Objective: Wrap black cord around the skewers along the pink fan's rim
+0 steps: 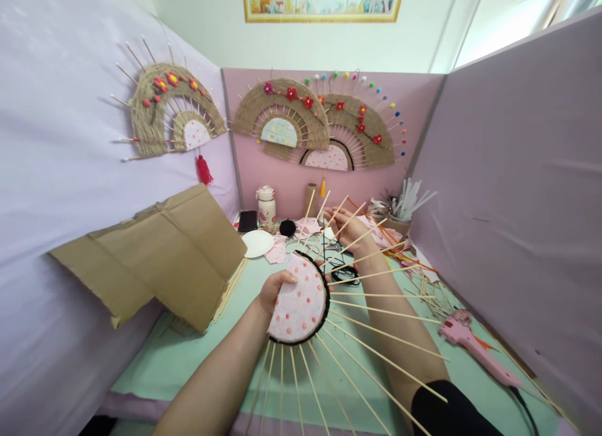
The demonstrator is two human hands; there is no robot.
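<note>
Fan frame (301,301) of pink dotted fabric with a black-trimmed edge, held up over the green table (188,354) near the middle of the view, thin bamboo ribs (376,310) radiating out to the right and downward. Gripped at its left edge by left hand (274,290), fingers curled around the fabric half-disc, thumb on the front face. Beyond the ribs, right hand (347,229), stretched forward toward the back of the table, fingers partly bent over pink fabric scraps and orange strips; whether anything is pinched there, cannot tell.

Leaning against the left partition, large folded cardboard sheet (160,254), with a bundle of bamboo sticks just under its right edge. On the partitions, three finished woven fans (282,116) with red flowers. Lying at the right side of the table, pink glue gun (470,342), well apart from both hands. Near the back wall, white round plate (257,243), small lidded jar (266,208), black yarn ball (287,227), and a cup of white sticks (399,213).
</note>
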